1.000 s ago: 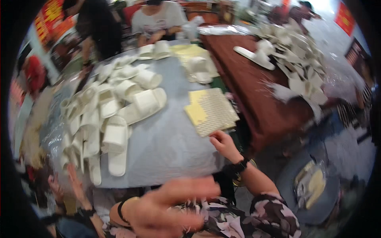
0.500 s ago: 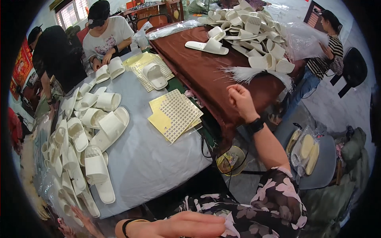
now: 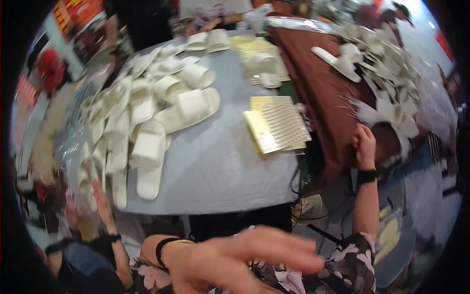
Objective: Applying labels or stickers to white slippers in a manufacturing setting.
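Note:
My left hand (image 3: pixel 245 255) is raised close to the camera at the bottom, slightly blurred. Its fingers are stretched out and nothing shows in it. Over the brown cloth (image 3: pixel 313 83) my right hand (image 3: pixel 364 144) is closed, fingers curled. Whether anything is inside it I cannot make out. Just beyond it lies a bundle of thin white plastic strands (image 3: pixel 370 113). Between my hands, on the grey-covered table (image 3: pixel 230 181), are yellow sticker sheets (image 3: pixel 279 125). A heap of cream slippers (image 3: pixel 149 147) covers the table's left side.
A single slipper (image 3: pixel 267 68) rests on further sheets at the back. More slippers are piled on the brown-covered table (image 3: pixel 396 78). A co-worker's hand (image 3: pixel 103 206) reaches up at the lower left; other people stand behind. A bin (image 3: pixel 311 206) sits below the table's right edge.
The view has turned left, so the tables appear shifted to the right. My left hand is higher in view with fingers more spread. My right hand stays closed near the white strands.

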A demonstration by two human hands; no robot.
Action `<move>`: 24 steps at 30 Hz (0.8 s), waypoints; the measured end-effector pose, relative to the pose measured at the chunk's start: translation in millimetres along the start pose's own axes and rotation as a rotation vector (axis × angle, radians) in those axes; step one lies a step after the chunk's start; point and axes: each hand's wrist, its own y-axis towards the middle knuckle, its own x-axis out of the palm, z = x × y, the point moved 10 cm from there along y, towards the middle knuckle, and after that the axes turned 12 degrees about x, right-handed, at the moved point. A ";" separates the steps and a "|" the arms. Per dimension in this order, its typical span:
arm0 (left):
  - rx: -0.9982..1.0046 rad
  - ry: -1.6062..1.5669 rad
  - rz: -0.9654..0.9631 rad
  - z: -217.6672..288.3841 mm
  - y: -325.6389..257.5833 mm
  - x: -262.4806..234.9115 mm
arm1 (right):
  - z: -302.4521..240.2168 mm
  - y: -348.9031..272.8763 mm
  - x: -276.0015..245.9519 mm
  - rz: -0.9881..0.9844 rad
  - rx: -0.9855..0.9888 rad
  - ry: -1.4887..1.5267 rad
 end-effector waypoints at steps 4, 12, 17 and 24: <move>-0.273 0.543 0.257 24.9 15.4 -21.2 | 0.8 6.3 2.9 0.015 -0.029 -0.131; 0.586 1.018 -0.127 133.3 -18.2 -3.6 | 14.9 30.9 -12.2 0.016 -0.037 -0.267; 0.229 1.108 0.404 126.0 -29.8 -59.0 | 4.1 6.3 24.4 -0.007 -0.132 -0.273; 0.004 -0.223 1.188 79.8 -150.2 -221.3 | 17.1 -100.5 180.1 -0.928 0.281 0.431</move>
